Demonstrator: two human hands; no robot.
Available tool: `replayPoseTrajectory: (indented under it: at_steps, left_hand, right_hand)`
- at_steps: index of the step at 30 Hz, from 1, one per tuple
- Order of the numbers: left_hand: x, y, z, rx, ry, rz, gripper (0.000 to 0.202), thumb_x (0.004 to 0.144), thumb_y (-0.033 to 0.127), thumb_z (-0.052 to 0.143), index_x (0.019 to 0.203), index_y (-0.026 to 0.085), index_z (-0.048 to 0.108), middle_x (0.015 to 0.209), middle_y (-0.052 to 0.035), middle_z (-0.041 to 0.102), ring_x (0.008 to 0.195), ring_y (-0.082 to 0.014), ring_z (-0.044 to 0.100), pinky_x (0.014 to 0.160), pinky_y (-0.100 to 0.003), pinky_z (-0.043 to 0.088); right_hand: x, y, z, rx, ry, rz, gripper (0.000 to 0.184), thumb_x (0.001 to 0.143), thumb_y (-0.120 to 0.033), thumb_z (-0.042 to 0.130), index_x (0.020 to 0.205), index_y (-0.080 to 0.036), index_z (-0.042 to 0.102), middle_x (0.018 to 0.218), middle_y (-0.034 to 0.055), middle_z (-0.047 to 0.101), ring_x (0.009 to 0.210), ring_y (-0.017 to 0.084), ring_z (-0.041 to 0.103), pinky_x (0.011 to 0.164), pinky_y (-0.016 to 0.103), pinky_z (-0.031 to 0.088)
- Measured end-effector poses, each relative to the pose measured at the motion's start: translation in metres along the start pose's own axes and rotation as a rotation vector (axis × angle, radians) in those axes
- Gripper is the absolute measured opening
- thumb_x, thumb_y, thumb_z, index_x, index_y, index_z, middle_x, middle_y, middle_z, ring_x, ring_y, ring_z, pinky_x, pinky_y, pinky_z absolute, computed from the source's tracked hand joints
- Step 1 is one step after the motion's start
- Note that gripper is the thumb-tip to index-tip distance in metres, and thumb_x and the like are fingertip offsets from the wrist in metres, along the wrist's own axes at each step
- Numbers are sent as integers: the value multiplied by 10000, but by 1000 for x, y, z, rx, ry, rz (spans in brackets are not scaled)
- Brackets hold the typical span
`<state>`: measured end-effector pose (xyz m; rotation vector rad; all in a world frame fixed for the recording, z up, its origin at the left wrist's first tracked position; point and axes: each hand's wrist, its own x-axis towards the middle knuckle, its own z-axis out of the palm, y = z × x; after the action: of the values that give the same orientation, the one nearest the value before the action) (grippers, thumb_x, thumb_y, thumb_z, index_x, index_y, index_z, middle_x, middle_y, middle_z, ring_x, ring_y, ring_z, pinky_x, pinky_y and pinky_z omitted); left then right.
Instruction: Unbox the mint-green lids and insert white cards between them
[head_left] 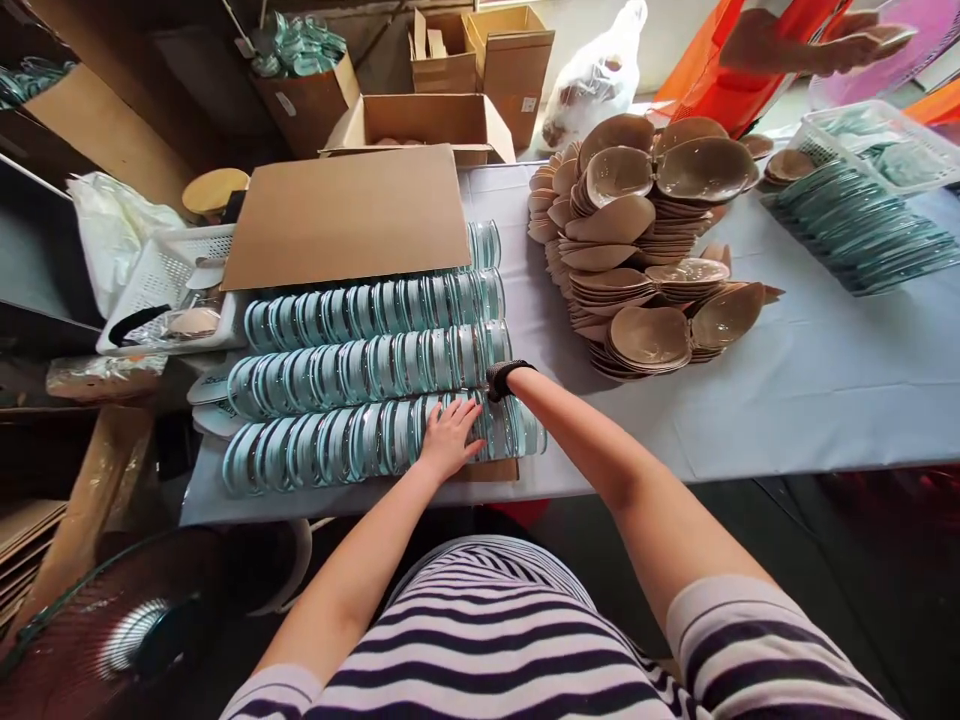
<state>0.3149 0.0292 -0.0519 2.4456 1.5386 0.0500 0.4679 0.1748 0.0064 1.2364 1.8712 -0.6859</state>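
Long rows of clear, bluish plastic cases, nested on edge with pale labels or lids, lie on the table. My left hand rests palm down, fingers spread, on the nearest row towards its right end. Something black and mesh-like covers my right hand, which reaches between the right ends of the nearest two rows. Its fingers are hidden, so whether they grip a case cannot be seen. To the right stand piles of beige, glossy stick-on bra cups, joined in pairs.
A flat cardboard sheet covers the back rows. At the left is a white basket; open cartons stand behind. More clear plastic shells sit far right, near another person's hands. A fan stands lower left.
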Motion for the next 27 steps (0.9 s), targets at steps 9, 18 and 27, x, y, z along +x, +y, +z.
replayPoseTrajectory:
  at_steps: [9, 18, 27]
  left_hand:
    - [0, 0, 1, 6, 27, 3, 502, 945, 533, 466, 1419, 368, 497, 1531, 5, 394, 1422, -239, 316, 1188, -521, 156]
    - [-1, 3, 0, 21, 36, -6, 534, 927, 521, 484, 1437, 364, 473, 1532, 15, 390, 1429, -240, 302, 1198, -498, 147]
    - [-3, 8, -7, 19, -7, -30, 529, 933, 455, 493, 1449, 341, 458, 1552, 3, 356, 1458, -250, 251, 1203, -523, 140]
  right_hand:
    - [-24, -18, 11, -76, 172, -134, 348, 914, -186, 539, 1232, -123, 665, 1143, 149, 569, 1135, 240, 538, 1036, 414, 426]
    - [-51, -25, 171, 223, 373, -55, 464, 999, -417, 393, 1401, -231, 531, 1190, 149, 552, 1099, 227, 559, 973, 337, 453]
    - [-52, -28, 227, 307, 323, 84, 428, 1023, -394, 331, 1345, -267, 584, 1223, 93, 553, 1102, 174, 564, 901, 211, 446]
